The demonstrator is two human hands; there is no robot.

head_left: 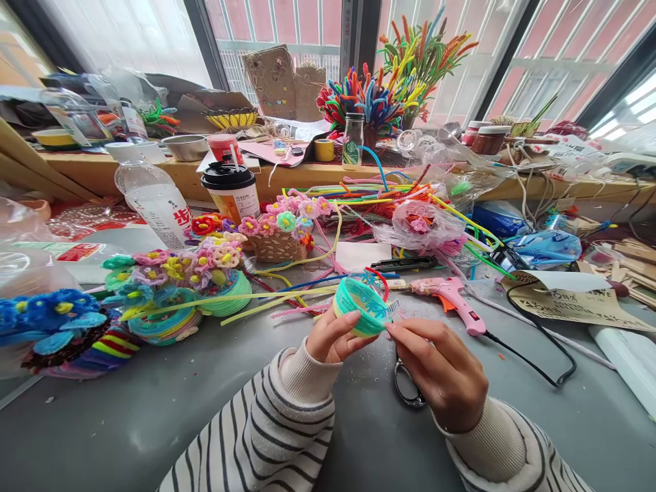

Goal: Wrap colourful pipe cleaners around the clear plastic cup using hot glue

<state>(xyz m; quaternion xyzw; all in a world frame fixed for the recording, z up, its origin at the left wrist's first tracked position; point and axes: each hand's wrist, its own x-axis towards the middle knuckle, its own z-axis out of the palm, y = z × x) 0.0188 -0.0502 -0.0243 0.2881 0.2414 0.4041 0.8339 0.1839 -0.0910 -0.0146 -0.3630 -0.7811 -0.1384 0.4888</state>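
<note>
My left hand (pixel 328 336) is closed around a small clear plastic cup (pixel 359 307) wound with teal, green and yellow pipe cleaners. The cup is tilted, its mouth partly toward me, and a barcode label shows at its right. At the cup's right side, my right hand (pixel 443 369) pinches the edge of the wound pipe cleaner; the exact bit between the fingertips is mostly hidden. Below that hand lies a pair of black-handled scissors (pixel 408 386), partly covered. A pink hot glue gun (pixel 456 304) rests just beyond, and yellow pipe cleaners (pixel 277 298) stretch left behind the cup.
Pipe-cleaner flower baskets (pixel 169 301) crowd the left, near a plastic bottle (pixel 158 205) and a lidded drink cup (pixel 230 191). A black utility knife (pixel 404 263) lies behind the cup. The glue gun's cord (pixel 533 369) loops right. Bundled pipe cleaners (pixel 359 102) stand on the ledge.
</note>
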